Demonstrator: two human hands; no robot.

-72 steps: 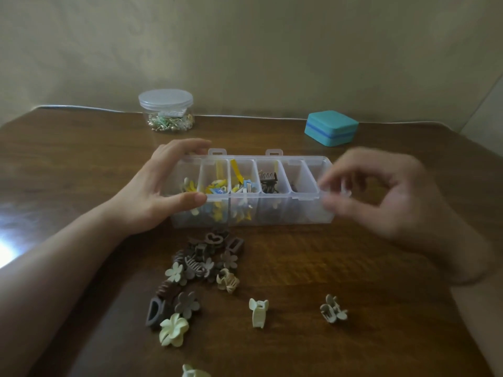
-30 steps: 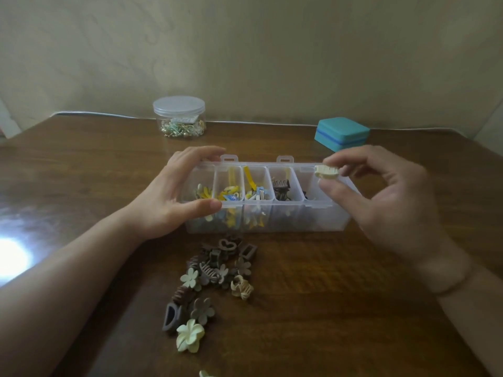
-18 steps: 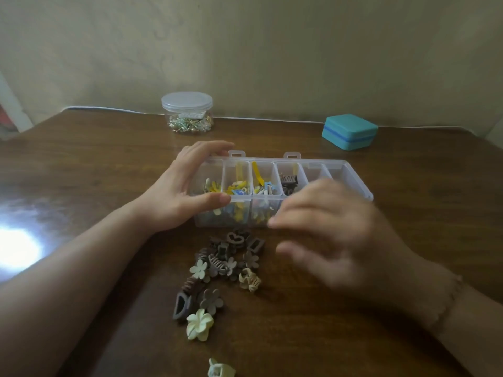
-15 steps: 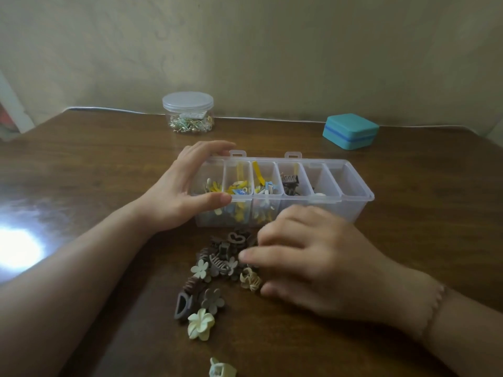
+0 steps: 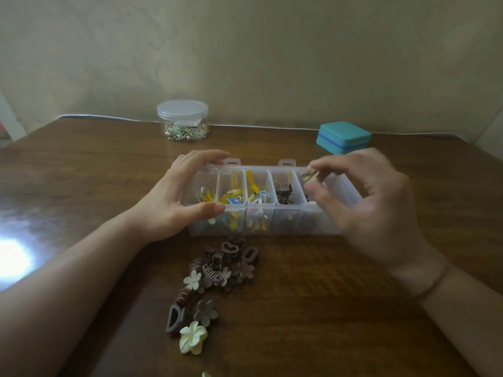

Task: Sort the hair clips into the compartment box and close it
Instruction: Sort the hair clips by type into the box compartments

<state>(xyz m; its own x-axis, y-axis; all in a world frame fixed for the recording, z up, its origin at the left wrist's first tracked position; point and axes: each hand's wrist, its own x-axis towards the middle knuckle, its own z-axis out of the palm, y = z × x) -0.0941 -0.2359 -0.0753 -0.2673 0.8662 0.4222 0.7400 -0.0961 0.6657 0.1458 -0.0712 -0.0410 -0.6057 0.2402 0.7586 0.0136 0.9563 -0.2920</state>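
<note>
A clear compartment box (image 5: 288,221) stands open on the table's middle, its left compartments holding yellow, blue and brown clips. My left hand (image 5: 174,202) grips the box's left end, thumb on the front wall. My right hand (image 5: 373,210) hovers over the box's right compartments and pinches a small cream hair clip (image 5: 310,177) between thumb and fingers. A pile of brown and cream hair clips (image 5: 217,270) lies on the table in front of the box, with a pale yellow flower clip (image 5: 192,340) nearest me.
A round clear jar (image 5: 182,121) with a lid and small beads stands at the back by the wall. A teal square case (image 5: 343,137) sits at the back right. A bright glare marks the wooden table (image 5: 81,172) at far left.
My right hand dropped a cream clip into the box, went down to the pile, picked up another cream clip and has risen back over the right compartments. My left hand stayed on the box.
</note>
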